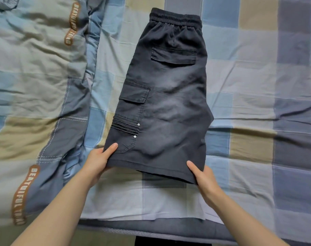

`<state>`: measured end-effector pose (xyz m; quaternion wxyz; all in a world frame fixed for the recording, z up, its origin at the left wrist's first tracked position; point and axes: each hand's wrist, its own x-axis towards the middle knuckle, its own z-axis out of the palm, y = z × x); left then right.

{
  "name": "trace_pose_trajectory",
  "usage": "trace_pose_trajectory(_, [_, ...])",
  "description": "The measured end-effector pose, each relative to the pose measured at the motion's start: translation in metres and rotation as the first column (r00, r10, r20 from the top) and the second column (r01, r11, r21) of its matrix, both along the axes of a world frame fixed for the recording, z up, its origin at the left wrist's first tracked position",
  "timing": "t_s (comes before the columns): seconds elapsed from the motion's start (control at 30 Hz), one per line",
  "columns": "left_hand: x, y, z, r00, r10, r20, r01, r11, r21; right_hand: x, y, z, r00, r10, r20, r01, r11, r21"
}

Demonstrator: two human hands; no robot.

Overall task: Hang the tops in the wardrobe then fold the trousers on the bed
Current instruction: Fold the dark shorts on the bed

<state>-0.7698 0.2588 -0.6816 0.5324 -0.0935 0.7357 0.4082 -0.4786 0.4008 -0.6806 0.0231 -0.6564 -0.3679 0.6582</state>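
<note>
Trousers: dark grey cotton cargo shorts [161, 96], doubled leg on leg, are lying flat on the blue-and-beige checked bed sheet [249, 103], waistband farthest.
Left hand [98, 161]: is pinching the hem's left corner.
Right hand [203, 176]: is pinching the hem's right corner.
Quilt: rumpled checked quilt [35, 77] is lying alongside, left.

Dark grey cargo shorts [167, 96], folded in half lengthwise, flat on bed, waistband away, hem nearest

You have only one view: the head camera looks steeply down and forward at the bed [257, 77], from close above, its near edge at the bottom.
</note>
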Motion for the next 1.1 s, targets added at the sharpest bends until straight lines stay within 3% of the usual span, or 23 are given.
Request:
trace_pose_trajectory(0.1, [0.005, -0.019, 0.005, 0.991, 0.01, 0.131, -0.016, 0.999, 0.045, 0.03, -0.014, 0.027, 1.0, 0.019, -0.008, -0.017, 0.973, 0.23])
trace_pose_trajectory(0.13, [0.012, -0.026, 0.006, 0.988, -0.021, 0.153, 0.018, 1.0, 0.023, 0.044, -0.019, 0.035, 0.996, 0.081, 0.02, -0.084, 0.955, 0.284])
trace_pose_trajectory(0.2, [0.028, -0.044, 0.003, 0.979, -0.179, 0.098, 0.188, 0.977, -0.102, 0.07, -0.028, 0.035, 0.924, 0.328, 0.198, -0.374, 0.882, 0.285])
trace_pose_trajectory(0.23, [0.036, -0.053, 0.001, 0.94, -0.34, 0.038, 0.341, 0.919, -0.198, 0.084, -0.03, 0.032, 0.823, 0.49, 0.289, -0.55, 0.814, 0.186])
trace_pose_trajectory(0.3, [0.049, -0.066, -0.002, 0.707, -0.706, -0.036, 0.624, 0.648, -0.436, 0.106, -0.028, 0.018, 0.476, 0.795, 0.376, -0.823, 0.553, -0.128])
trace_pose_trajectory(0.33, [0.055, -0.067, 0.001, 0.562, -0.824, -0.071, 0.663, 0.5, -0.557, 0.114, -0.022, 0.012, 0.32, 0.861, 0.395, -0.874, 0.429, -0.227])
trace_pose_trajectory(0.37, [0.061, -0.063, 0.004, 0.471, -0.873, -0.124, 0.629, 0.432, -0.646, 0.118, -0.012, 0.008, 0.274, 0.854, 0.442, -0.881, 0.407, -0.241])
trace_pose_trajectory(0.4, [0.067, -0.056, 0.007, 0.44, -0.875, -0.203, 0.582, 0.45, -0.677, 0.117, -0.001, 0.007, 0.313, 0.809, 0.497, -0.865, 0.459, -0.202])
trace_pose_trajectory(0.5, [0.091, -0.009, 0.022, 0.434, -0.792, -0.428, 0.543, 0.61, -0.578, 0.096, 0.044, 0.001, 0.659, 0.533, 0.531, -0.665, 0.742, 0.082])
trace_pose_trajectory(0.57, [0.108, 0.03, 0.032, 0.36, -0.768, -0.53, 0.513, 0.637, -0.575, 0.072, 0.074, -0.004, 0.865, 0.324, 0.383, -0.408, 0.899, 0.159])
trace_pose_trajectory(0.63, [0.12, 0.067, 0.038, 0.266, -0.738, -0.62, 0.509, 0.654, -0.56, 0.047, 0.096, -0.003, 0.964, 0.167, 0.208, -0.197, 0.971, 0.133])
trace_pose_trajectory(0.67, [0.125, 0.086, 0.039, 0.285, -0.707, -0.647, 0.551, 0.674, -0.492, 0.035, 0.103, -0.002, 0.987, 0.104, 0.122, -0.116, 0.988, 0.1])
trace_pose_trajectory(0.73, [0.139, 0.119, 0.033, 0.444, -0.646, -0.62, 0.659, 0.705, -0.263, 0.019, 0.111, -0.004, 1.0, 0.018, 0.021, -0.019, 0.998, 0.055])
trace_pose_trajectory(0.83, [0.165, 0.156, 0.02, 0.615, -0.68, -0.399, 0.737, 0.675, -0.013, 0.009, 0.11, -0.004, 1.0, -0.01, 0.004, 0.01, 0.999, 0.04])
trace_pose_trajectory(0.93, [0.183, 0.174, 0.007, 0.729, -0.656, -0.194, 0.682, 0.721, 0.124, 0.008, 0.1, -0.001, 1.0, 0.007, -0.029, -0.005, 0.998, 0.056])
trace_pose_trajectory(1.03, [0.183, 0.178, 0.0, 0.85, -0.526, -0.025, 0.524, 0.84, 0.14, 0.008, 0.084, 0.002, 0.956, 0.293, 0.032, -0.293, 0.935, 0.197])
trace_pose_trajectory(1.1, [0.178, 0.173, -0.006, 0.899, -0.437, 0.027, 0.431, 0.894, 0.118, 0.009, 0.07, 0.004, 0.781, 0.617, 0.098, -0.617, 0.736, 0.279])
